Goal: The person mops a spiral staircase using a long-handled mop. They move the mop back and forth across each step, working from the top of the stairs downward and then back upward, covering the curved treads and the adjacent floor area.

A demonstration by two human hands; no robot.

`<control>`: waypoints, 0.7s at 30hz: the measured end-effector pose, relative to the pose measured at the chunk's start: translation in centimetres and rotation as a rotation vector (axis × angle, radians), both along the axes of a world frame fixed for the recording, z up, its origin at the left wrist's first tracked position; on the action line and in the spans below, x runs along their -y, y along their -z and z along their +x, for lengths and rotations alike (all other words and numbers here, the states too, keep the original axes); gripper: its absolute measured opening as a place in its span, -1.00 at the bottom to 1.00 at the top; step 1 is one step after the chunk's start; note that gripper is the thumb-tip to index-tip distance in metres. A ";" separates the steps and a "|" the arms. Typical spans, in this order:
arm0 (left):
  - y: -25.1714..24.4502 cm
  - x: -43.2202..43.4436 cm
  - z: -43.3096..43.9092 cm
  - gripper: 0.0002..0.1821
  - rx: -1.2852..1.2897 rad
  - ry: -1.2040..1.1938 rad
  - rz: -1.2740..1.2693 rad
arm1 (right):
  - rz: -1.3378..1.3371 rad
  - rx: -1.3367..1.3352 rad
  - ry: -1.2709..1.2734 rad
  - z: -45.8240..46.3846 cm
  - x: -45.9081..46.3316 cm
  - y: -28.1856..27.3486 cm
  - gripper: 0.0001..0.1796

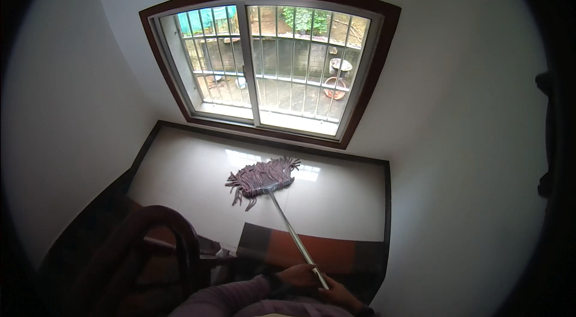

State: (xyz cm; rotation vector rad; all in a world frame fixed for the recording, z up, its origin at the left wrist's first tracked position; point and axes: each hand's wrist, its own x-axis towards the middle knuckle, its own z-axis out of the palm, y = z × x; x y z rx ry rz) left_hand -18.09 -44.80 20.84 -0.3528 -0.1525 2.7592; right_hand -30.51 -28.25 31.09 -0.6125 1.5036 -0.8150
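Observation:
A string mop with a purplish-brown head (263, 175) lies spread across glossy pale floor tiles (180, 168) below a window. Its metal handle (292, 231) slants down toward my body. My left hand (298, 274) grips the handle, its forearm in a purplish sleeve. Just below it, closer to my body, my right hand (340, 293) is wrapped around the handle near the lower end that shows. Shadow hides some of the fingers on both hands.
A dark wooden stair handrail (166, 216) curves up at the left. Dark and reddish-brown steps (310, 251) border the landing below. The barred sliding window (252, 65) has a brown frame. Dark baseboard (387, 200) runs along white walls (450, 159).

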 end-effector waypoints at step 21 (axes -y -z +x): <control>-1.7 15.1 13.3 -0.62 0.137 -0.623 -0.261 | -0.003 0.495 0.348 9.0 30.2 4.1 -0.58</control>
